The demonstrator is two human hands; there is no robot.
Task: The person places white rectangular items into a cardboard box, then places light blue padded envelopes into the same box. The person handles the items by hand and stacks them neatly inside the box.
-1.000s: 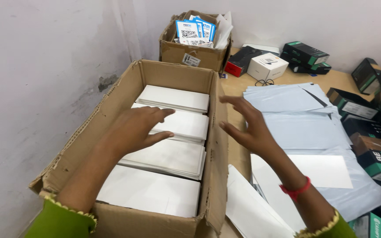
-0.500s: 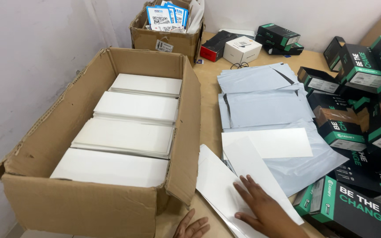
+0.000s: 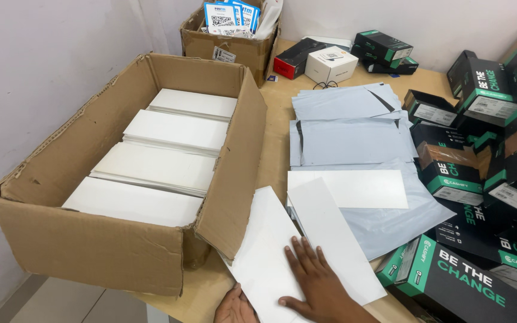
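My right hand [image 3: 317, 280] lies flat, fingers spread, on two long white flat sheets [image 3: 306, 251] at the table's near edge. Just the fingers of my left hand [image 3: 236, 306] show at the bottom of the frame, touching the near edge of the left sheet; its grip is hidden. To the left stands a large open cardboard box [image 3: 91, 239] filled with stacked rows of white flat sheets [image 3: 157, 164]. Neither hand is in the box.
Grey plastic mailer bags [image 3: 354, 140] with one white sheet [image 3: 348, 188] on top lie right of the box. Several black-and-green cartons [image 3: 486, 173] crowd the right side. A smaller cardboard box [image 3: 228, 42] of blue-white cards and a white box [image 3: 330, 63] stand at the back.
A second ago both hands hovered over the sheets inside the large box. They pulled back to the near table edge, and now the right hand rests on the loose white sheets.
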